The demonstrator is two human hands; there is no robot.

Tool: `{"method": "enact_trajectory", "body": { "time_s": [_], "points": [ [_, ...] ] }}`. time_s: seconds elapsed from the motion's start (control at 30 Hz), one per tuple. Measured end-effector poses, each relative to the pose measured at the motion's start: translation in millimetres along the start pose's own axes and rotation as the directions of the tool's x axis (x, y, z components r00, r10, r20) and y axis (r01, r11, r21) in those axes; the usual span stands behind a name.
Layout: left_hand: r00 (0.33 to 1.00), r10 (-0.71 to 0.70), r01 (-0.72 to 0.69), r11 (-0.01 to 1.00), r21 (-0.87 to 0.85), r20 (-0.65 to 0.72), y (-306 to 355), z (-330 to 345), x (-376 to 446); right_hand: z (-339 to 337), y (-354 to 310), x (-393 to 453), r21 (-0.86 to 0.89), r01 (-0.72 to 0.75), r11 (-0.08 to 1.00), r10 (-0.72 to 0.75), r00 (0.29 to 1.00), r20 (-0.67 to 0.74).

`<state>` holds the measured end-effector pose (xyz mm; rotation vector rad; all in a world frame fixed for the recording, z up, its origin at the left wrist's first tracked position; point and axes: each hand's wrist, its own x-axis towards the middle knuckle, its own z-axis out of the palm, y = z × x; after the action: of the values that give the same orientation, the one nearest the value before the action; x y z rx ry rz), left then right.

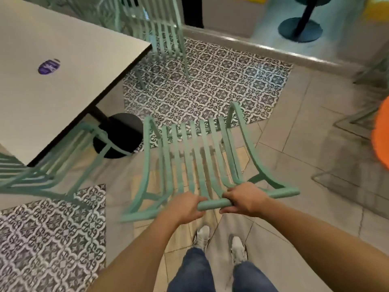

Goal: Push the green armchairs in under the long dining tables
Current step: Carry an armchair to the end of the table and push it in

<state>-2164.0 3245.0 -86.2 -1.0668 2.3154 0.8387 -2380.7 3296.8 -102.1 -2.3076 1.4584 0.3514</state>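
Note:
A green slatted armchair [195, 157] stands in front of me on the floor, to the right of the white dining table [54, 66] and apart from it. Its top back rail runs across near my hands. My left hand [185, 207] grips that rail left of its middle. My right hand [244, 200] grips it just to the right. The table stands on a black post with a round black base [120, 133].
A second green chair [48, 171] is tucked at the table's near left edge. A third one [166, 32] stands at the far end. A raised ledge [273, 49] runs behind, an orange seat [381, 135] at the right edge. My feet are below.

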Motion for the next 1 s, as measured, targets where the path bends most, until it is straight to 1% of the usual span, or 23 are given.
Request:
{"method": "enact_trajectory", "body": {
  "time_s": [0.23, 0.4, 0.6, 0.73, 0.83, 0.9, 0.97, 1.0],
  "points": [
    [0.996, -0.084, 0.085, 0.996, 0.029, -0.032, 15.6, 16.3, -5.9, 0.7, 3.8, -9.2, -0.087, 0.105, 0.991, -0.107, 0.994, -0.022],
    [0.985, -0.164, 0.162, 0.986, -0.049, -0.055, 24.7, 30.1, -18.9, -4.4, 1.6, -10.7, -0.163, 0.187, 0.969, -0.189, 0.982, 0.006],
    [0.963, -0.255, 0.238, 0.957, -0.163, -0.092, 30.7, 48.0, -37.7, -12.1, -3.2, -7.3, -0.195, 0.315, 0.929, -0.314, 0.949, 0.033],
    [0.946, -0.296, 0.270, 0.945, -0.183, -0.129, 31.5, 58.7, -44.5, -10.6, -4.9, 0.5, -0.232, 0.372, 0.899, -0.371, 0.927, 0.050],
    [0.931, -0.325, 0.290, 0.935, -0.204, -0.167, 34.4, 65.0, -46.6, -12.5, -2.7, 8.6, -0.249, 0.386, 0.888, -0.382, 0.922, 0.065],
    [0.899, -0.388, 0.329, 0.904, -0.271, -0.201, 36.1, 68.6, -50.3, -14.7, -4.2, 10.9, -0.252, 0.374, 0.893, -0.371, 0.927, 0.062],
    [0.867, -0.460, 0.381, 0.860, -0.339, -0.192, 34.5, 74.7, -57.9, -15.1, -4.4, 12.6, -0.212, 0.336, 0.918, -0.335, 0.941, 0.045],
    [0.848, -0.492, 0.414, 0.847, -0.333, -0.197, 32.7, 79.4, -64.1, -14.5, -4.7, 13.3, -0.167, 0.291, 0.942, -0.292, 0.956, 0.023]
  ]
}}
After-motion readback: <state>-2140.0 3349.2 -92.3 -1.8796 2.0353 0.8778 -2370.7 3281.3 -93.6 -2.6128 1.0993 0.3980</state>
